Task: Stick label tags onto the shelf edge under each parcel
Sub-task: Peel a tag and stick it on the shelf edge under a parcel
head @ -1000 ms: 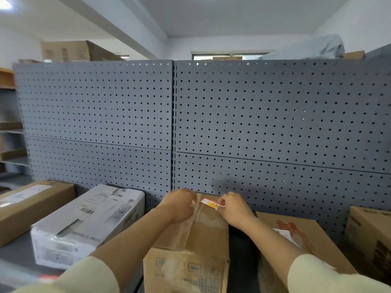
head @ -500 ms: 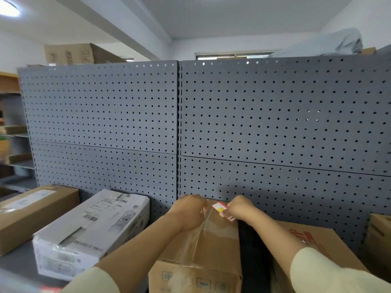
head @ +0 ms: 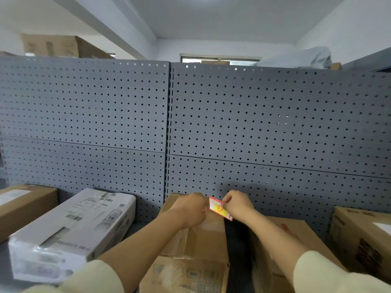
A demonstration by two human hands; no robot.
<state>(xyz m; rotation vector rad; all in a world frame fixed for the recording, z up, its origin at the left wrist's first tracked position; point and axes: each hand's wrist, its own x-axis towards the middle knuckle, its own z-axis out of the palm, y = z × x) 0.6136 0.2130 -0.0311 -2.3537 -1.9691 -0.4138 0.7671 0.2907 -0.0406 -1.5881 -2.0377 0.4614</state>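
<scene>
Above the far end of a brown cardboard parcel [head: 196,246], both hands meet around a small label tag [head: 219,208]. The tag is a thin rectangular slip, white at its upper end with a red border and a yellow patch across the middle; any print on it is too small to read. It tilts down to the right. The right hand [head: 238,205] pinches its right edge between thumb and fingers, while the left hand [head: 190,209] is curled closed at its left end, its fingertips hidden, so whether it grips the tag or a backing I cannot tell.

The parcel under the hands is plain corrugated card, sealed along its top with glossy clear tape, with faint blue handling symbols on its near face. To its right, across a dark gap, lies another brown carton [head: 292,240] with red print that cannot be read, and beyond that a third carton [head: 364,235] with dark markings. To the left sits a white carton [head: 69,231] wrapped in shiny film, bearing a barcode, a bottle picture and illegible text, and a further brown box [head: 23,206] with a pale shipping sticker. All rest on a grey shelf [head: 6,269], backed by a grey metal pegboard panel [head: 254,127] with regular rows of round holes. Cream sleeves [head: 330,273] cover both forearms near the camera.
</scene>
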